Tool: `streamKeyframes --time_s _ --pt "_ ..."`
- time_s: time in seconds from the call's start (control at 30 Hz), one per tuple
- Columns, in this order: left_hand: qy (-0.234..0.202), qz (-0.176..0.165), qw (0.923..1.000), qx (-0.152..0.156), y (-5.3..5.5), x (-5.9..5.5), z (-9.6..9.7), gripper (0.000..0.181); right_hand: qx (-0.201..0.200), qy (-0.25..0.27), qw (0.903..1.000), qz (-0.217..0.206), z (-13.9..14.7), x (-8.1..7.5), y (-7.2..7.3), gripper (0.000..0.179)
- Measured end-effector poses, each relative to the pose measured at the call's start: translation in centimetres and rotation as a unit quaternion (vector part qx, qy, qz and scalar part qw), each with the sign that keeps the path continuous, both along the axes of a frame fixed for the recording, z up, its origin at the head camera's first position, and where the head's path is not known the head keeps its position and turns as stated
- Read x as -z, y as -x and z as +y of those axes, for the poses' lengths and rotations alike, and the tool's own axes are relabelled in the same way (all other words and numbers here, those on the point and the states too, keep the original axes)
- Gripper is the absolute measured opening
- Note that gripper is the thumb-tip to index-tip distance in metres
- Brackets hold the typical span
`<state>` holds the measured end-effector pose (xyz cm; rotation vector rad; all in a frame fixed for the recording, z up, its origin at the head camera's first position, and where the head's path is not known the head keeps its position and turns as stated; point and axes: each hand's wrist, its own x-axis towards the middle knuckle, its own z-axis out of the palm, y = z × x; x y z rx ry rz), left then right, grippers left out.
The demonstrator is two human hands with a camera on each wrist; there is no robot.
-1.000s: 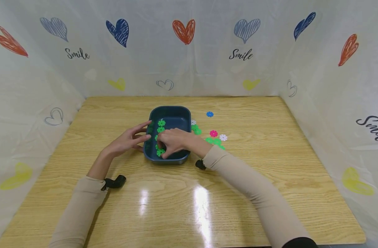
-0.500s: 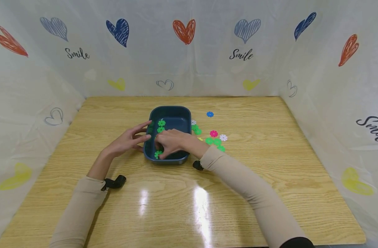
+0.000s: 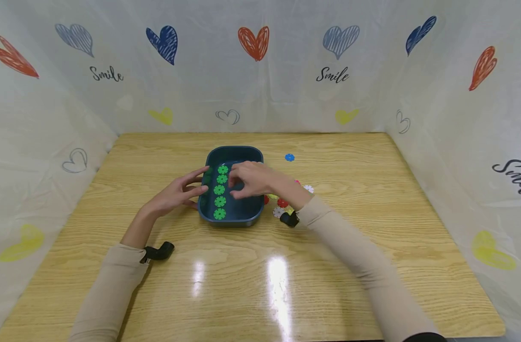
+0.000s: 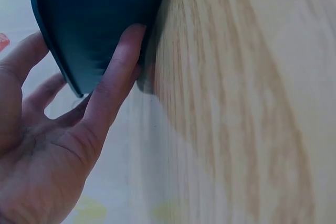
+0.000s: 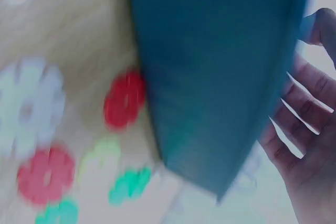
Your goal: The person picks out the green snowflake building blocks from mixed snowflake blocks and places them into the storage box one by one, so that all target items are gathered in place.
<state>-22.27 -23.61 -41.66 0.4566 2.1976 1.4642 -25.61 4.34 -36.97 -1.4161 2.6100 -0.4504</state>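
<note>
A dark blue rectangular tub [image 3: 232, 223] sits on the table. Inside, along its left side, several green snowflake discs [image 3: 219, 202] lie in a row. My left hand [image 3: 171, 195] touches the tub's left side with spread, fairly straight fingers; in the left wrist view its thumb [image 4: 118, 72] lies against the outer wall. My right hand [image 3: 255, 178] is over the middle of the tub, with a gap between thumb and fingers. Nothing shows in its grasp. From the right wrist, the fingers [image 5: 302, 98] appear beyond the tub's rim, loosely bent.
To the tub's right lie loose discs: a blue one [image 3: 289, 157], a white one [image 3: 278, 212], a red one [image 3: 282, 203] and others, partly hidden by my right forearm. The wooden table [image 3: 226, 280] ends at a printed curtain [image 3: 286, 95] behind.
My right hand has lifted from the front end of the green row and moved up and right. The whole row now shows, its nearest disc uncovered. My left hand stays put.
</note>
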Motion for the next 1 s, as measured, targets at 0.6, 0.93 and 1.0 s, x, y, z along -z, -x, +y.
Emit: streamKeyframes --time_s 0.6,0.93,1.0 --pt "-0.005 0.005 0.9998 -0.016 0.1 0.2 -0.1 0.068 0.104 0.051 0.993 -0.019 12.5 0.1 0.7 0.033" --pt "0.0 0.005 0.9999 -0.014 -0.1 0.2 0.1 0.069 0.088 -0.012 0.9956 -0.032 14.1 3.3 -0.4 0.04" --pt "-0.001 0.005 0.9999 -0.015 -0.1 0.2 0.1 0.069 0.086 -0.024 0.9957 -0.023 14.1 3.8 -0.4 0.04"
